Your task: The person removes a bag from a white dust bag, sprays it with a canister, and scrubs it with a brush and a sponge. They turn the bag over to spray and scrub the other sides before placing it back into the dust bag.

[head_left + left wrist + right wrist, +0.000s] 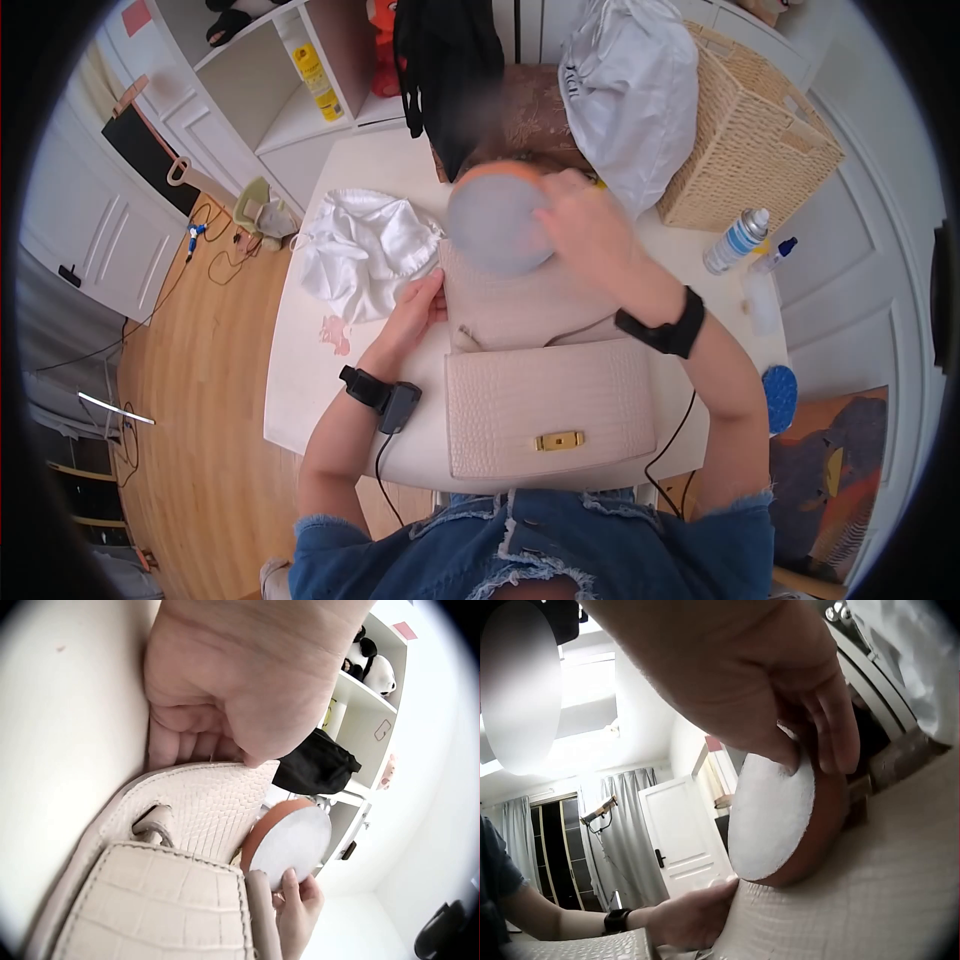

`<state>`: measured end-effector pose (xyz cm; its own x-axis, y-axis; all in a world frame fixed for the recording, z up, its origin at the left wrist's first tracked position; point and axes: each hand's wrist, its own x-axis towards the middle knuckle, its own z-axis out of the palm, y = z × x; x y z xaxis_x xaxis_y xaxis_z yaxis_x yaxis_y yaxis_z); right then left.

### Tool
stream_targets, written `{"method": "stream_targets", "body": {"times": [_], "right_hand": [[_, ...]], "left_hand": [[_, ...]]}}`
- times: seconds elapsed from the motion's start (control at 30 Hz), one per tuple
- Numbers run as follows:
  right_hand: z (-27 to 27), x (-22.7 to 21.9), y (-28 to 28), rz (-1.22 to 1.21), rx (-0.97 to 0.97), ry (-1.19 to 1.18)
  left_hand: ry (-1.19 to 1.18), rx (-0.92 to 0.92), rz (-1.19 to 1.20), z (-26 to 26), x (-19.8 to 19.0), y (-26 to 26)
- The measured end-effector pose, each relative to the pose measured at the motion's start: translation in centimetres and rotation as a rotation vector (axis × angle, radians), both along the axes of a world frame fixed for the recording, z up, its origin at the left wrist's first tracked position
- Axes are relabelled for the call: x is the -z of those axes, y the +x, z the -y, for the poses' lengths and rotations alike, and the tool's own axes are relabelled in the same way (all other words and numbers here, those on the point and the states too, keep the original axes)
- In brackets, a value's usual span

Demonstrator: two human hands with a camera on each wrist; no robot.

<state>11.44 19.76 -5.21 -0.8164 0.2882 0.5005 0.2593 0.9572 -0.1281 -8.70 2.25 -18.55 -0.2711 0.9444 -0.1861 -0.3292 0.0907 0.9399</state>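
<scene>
A pale beige handbag with crocodile-pattern leather lies on the white table, its front flap with a gold clasp folded toward the person. The left hand grips the far left edge of the bag; in the left wrist view its fingers curl behind that edge. Over the bag's far part, the right hand pinches a thick round sponge by its rim. White on its face and orange round the side, the sponge is close against the leather in the right wrist view.
A crumpled white cloth bag lies left of the handbag. Behind stand a brown patterned box, a black bag, another white bag and a wicker basket. A spray can stands at the right.
</scene>
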Motion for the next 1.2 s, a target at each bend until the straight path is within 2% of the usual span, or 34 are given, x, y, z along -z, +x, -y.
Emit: {"method": "stream_targets", "body": {"times": [0.07, 0.13, 0.2, 0.23, 0.3, 0.43, 0.5, 0.6, 0.73, 0.8, 0.83, 0.9, 0.97, 1.03, 1.07, 1.13, 1.2], "right_hand": [[-0.3, -2.4, 2.5, -0.189, 0.079, -0.112], [0.1, -4.1, 5.6, -0.236, 0.144, -0.165], [-0.1, -3.7, 9.1, -0.3, 0.23, -0.421], [-0.5, -3.3, 10.9, -0.291, 0.23, -0.419], [-1.4, -2.1, 14.4, -0.351, 0.362, -0.811], [-3.8, 2.7, 20.6, -0.397, 0.454, -0.841], [-4.3, 4.7, 22.8, -0.34, 0.538, -0.998], [-4.2, 6.7, 24.0, -0.352, 0.546, -1.077], [-3.3, 6.6, 23.8, -0.269, 0.622, -1.053], [-2.2, 7.3, 23.6, 0.029, 0.7, -0.211], [-1.3, 6.9, 23.1, 0.026, 0.7, -0.209], [1.5, 4.8, 21.5, 0.074, 0.614, -0.312], [4.4, 2.9, 20.5, 0.128, 0.342, -0.57], [7.2, 0.7, 19.4, 0.303, 0.106, -0.719], [8.0, 0.6, 19.3, 0.301, 0.111, -0.72], [9.3, 0.8, 19.3, 0.432, -0.142, -0.594], [10.3, 1.5, 19.4, 0.429, -0.122, -0.575]], "left_hand": [[-0.007, -0.011, 0.006, 0.1, -0.6, 0.3], [-0.005, -0.003, -0.01, 0.2, -0.5, 0.4], [-0.01, -0.013, -0.016, 0.2, -0.7, 0.5], [-0.016, -0.019, -0.031, 0.1, -0.7, 0.5], [-0.014, -0.022, -0.016, 0.0, -0.5, 0.5], [-0.014, -0.028, -0.002, 0.0, 0.1, 0.1], [-0.004, -0.025, 0.002, 0.0, 0.3, 0.0], [0.013, -0.011, -0.004, 0.1, 0.1, 0.1], [0.02, -0.002, -0.012, 0.0, 0.3, -0.2], [0.018, -0.005, -0.011, 0.1, 0.3, -0.1], [0.016, -0.006, -0.006, 0.1, 0.2, -0.1], [0.023, -0.018, 0.006, 0.1, 0.0, 0.1], [0.026, -0.023, 0.021, 0.0, 0.0, 0.3], [0.038, 0.008, -0.001, 0.1, -0.1, 0.1], [0.037, 0.014, -0.001, 0.1, 0.0, 0.1], [0.006, -0.035, -0.014, 0.1, 0.3, 0.1], [-0.01, -0.038, -0.09, 0.6, 0.8, 0.3]]}}
